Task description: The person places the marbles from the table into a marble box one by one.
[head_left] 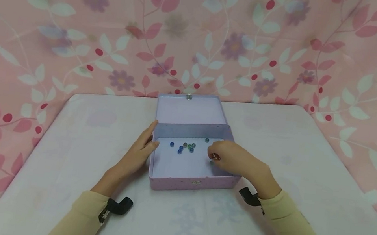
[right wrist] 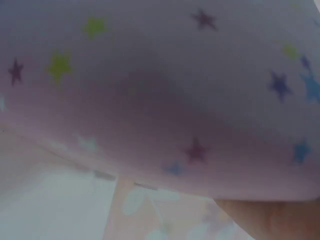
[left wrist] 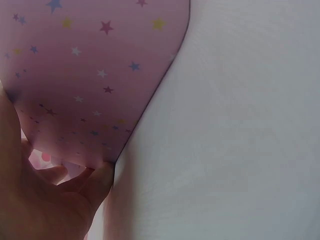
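An open pink-lilac tin box (head_left: 172, 185) stands on the table, its hinged lid (head_left: 191, 110) tipped back. Several small blue and green glass marbles (head_left: 185, 145) lie scattered on the box floor. My left hand (head_left: 139, 152) holds the box's left side, thumb at the rim; in the left wrist view, the left hand (left wrist: 65, 200) grips the wall's edge. Inside the box at the right, my right hand (head_left: 231, 157) has curled fingers around something small and shiny, apparently a marble, mostly hidden. Another marble (head_left: 212, 162) lies just under it. The right wrist view shows mainly the star-printed box wall (right wrist: 165, 100).
A pale patterned cloth covers the table (head_left: 102, 122). Behind it hangs a pink floral curtain (head_left: 199, 35). The box has a metal clasp (head_left: 195, 182) at the front and a latch (head_left: 189, 97) on the lid's edge. Black wrist cameras (head_left: 121, 205) are strapped at both sleeves.
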The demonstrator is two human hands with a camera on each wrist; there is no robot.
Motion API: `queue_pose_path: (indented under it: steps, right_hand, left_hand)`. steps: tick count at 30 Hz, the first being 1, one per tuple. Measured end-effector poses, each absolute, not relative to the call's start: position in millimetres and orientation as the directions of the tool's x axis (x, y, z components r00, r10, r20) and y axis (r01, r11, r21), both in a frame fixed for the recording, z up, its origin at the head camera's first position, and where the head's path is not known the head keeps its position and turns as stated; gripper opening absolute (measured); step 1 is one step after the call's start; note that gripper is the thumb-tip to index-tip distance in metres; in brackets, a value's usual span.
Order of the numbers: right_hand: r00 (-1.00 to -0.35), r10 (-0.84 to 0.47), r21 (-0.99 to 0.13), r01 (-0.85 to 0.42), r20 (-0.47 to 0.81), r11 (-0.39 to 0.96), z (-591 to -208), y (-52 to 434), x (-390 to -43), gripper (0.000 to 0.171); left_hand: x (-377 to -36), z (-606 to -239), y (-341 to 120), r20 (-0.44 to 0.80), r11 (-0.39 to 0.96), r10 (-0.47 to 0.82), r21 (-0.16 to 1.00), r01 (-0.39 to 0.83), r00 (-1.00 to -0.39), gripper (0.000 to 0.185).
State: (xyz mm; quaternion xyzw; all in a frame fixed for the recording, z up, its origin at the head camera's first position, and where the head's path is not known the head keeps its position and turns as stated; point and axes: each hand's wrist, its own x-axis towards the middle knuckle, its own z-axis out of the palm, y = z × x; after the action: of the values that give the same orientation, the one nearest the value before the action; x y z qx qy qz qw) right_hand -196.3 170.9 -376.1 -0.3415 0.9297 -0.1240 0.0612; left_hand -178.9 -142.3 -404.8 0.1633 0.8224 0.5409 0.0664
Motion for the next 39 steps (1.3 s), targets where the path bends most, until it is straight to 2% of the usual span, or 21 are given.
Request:
queue_pose_path:
  steps: [7, 15, 23, 32, 39]
  right_hand:
    - [-0.787, -0.615, -0.118, -0.608, -0.038, 0.785, -386.7, 167.5, -193.2, 0.012]
    - [-0.795, -0.606, -0.102, -0.600, -0.035, 0.793, -389.0, 166.2, -191.0, 0.013]
    - [-0.816, -0.572, -0.224, -0.544, -0.085, 0.809, -372.4, 173.0, -192.1, 0.013]
    - [-0.821, -0.567, -0.363, -0.550, 0.070, 0.752, -338.1, 196.8, -191.3, 0.017]
    - [-0.843, -0.525, -0.367, -0.527, 0.115, 0.766, -330.0, 218.5, -199.5, 0.018]
  left_hand:
    - [-178.8, -401.4, -139.3, 0.062, 0.359, 0.344, 0.913, 0.192, -0.937, 0.067]
    - [-178.8, -401.9, -138.5, 0.058, 0.382, 0.341, 0.904, 0.194, -0.938, 0.067]
    - [-178.5, -402.5, -137.3, 0.060, 0.384, 0.338, 0.902, 0.196, -0.939, 0.067]
    - [-178.9, -401.6, -138.7, 0.058, 0.387, 0.333, 0.902, 0.193, -0.941, 0.067]
    - [-178.6, -402.2, -141.0, 0.053, 0.390, 0.331, 0.901, 0.188, -0.942, 0.067]
